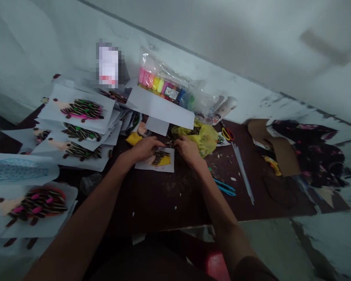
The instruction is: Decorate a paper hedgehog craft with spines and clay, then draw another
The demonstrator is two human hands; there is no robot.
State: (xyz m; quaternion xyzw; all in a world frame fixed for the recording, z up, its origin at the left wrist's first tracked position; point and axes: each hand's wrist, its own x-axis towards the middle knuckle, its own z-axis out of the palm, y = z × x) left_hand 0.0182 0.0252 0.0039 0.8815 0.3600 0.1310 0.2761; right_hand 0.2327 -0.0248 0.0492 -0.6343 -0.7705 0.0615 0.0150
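Observation:
A white paper card (143, 164) lies on the dark table, bearing a yellow hedgehog shape (165, 160) covered in dark, thin strips. My left hand (146, 148) rests over the card's upper left part, fingers stretched to the right and thumb apart. Just beyond the card's upper right corner is my right hand (188, 149), its fingertips pinched together among small dark pieces. Whatever they hold is too small to make out. Beside that hand, a crumpled yellow plastic bag (207, 138) contains more dark strips. A yellow object (133, 138) sits by my left wrist.
Stacked sheets with finished-looking hedgehog pictures (78, 107) fill the left side. Against the wall stands a clear bag of coloured bottles (156, 82). Rightward lie red-yellow scissors (228, 134), blue tweezers (226, 188), translucent sticks (242, 173) and a yellow-handled tool (272, 165).

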